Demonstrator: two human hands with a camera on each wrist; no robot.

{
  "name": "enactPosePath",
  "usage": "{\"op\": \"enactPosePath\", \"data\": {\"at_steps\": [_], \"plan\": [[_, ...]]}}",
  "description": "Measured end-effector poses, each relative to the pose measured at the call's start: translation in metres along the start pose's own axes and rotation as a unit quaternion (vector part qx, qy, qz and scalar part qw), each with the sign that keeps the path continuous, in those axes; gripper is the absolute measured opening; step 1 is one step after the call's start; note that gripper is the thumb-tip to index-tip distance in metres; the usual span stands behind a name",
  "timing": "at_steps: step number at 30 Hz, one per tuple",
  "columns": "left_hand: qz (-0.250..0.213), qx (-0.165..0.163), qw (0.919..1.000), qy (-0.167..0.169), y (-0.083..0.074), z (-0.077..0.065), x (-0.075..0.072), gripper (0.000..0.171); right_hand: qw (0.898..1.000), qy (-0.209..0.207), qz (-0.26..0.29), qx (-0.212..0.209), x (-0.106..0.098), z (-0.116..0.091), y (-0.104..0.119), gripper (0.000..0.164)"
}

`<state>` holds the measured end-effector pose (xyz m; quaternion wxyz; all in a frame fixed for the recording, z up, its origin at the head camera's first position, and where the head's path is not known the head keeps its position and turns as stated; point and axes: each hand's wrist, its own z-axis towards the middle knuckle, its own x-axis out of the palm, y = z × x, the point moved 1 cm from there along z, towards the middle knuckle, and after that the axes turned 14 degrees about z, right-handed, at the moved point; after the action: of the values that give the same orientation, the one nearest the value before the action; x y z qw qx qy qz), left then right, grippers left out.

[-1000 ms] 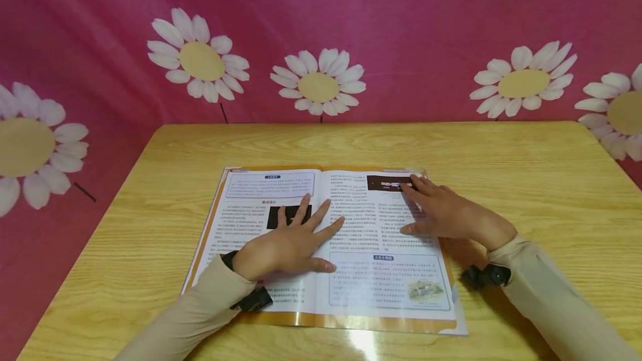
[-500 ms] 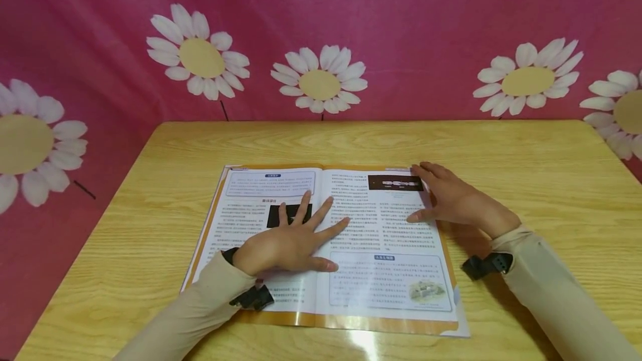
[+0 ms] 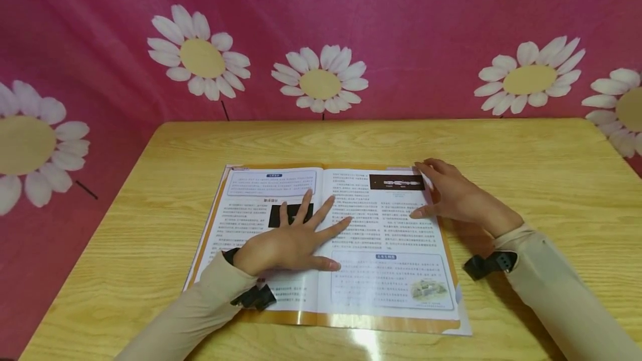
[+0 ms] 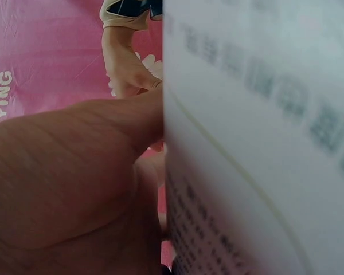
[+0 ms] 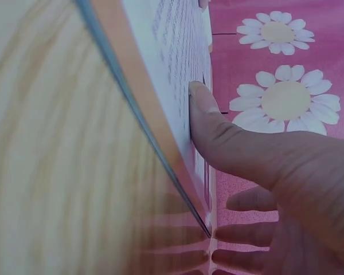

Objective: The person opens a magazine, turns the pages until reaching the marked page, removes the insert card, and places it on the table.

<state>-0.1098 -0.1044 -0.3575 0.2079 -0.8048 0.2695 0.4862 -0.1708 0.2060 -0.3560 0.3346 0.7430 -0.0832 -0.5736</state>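
Backdrop [image 3: 401, 15] is magenta-pink, printed with white-petalled, yellow-centred daisies [image 3: 320, 83]. Tabletop [image 3: 135, 205] is yellow-tan with wood grain. Magazine [image 3: 361, 241] has white pages, dark print, orange borders [image 3: 401, 323], two blackish picture panels [image 3: 396, 182]. Sleeves [image 3: 567, 288] are plain beige; wrist devices [image 3: 491, 264] are black.

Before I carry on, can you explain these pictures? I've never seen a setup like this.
There's no robot here, just a person's two bare hands. The wide picture comes from a camera worn on the head, looking forward and down. The two close-ups come from wrist cameras, one per arm. On the wooden table lies an open magazine. The left hand rests across its middle, fingers spread. The right hand is at the right page's far outer corner, thumb over the paper. Neither hand shows a clear grip.
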Motion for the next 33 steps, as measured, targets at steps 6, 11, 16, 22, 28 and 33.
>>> {"op": "enactPosePath", "data": {"at_steps": [6, 11, 16, 22, 28, 33], "plan": [[0.001, -0.001, 1.0000, -0.007, 0.0004, -0.0005, 0.0007, 0.080, 1.000, 0.009, 0.011, -0.006, 0.0006, -0.0002, -0.0013, 0.110], [-0.001, 0.000, 1.0000, -0.005, 0.0007, -0.0011, 0.0016, 0.080, 1.000, -0.007, 0.004, -0.030, -0.0002, -0.0015, 0.0001, 0.108], [0.001, 0.004, 1.0000, -0.005, 0.0006, -0.0012, 0.0011, 0.079, 1.000, -0.008, 0.005, -0.030, 0.0001, -0.0026, 0.0004, 0.104], [0.001, 0.007, 1.0000, -0.007, 0.0005, -0.0004, 0.0009, 0.079, 1.000, -0.002, 0.009, -0.029, 0.0005, -0.0039, -0.0015, 0.102], [0.001, 0.007, 1.0000, -0.006, 0.0006, 0.0005, 0.0023, 0.079, 0.999, -0.008, 0.003, -0.038, 0.0006, -0.0047, -0.0030, 0.100], [0.002, 0.001, 1.0000, -0.007, 0.0003, 0.0000, 0.0022, 0.080, 0.999, -0.014, -0.005, -0.050, 0.0006, -0.0039, -0.0014, 0.100]]}}
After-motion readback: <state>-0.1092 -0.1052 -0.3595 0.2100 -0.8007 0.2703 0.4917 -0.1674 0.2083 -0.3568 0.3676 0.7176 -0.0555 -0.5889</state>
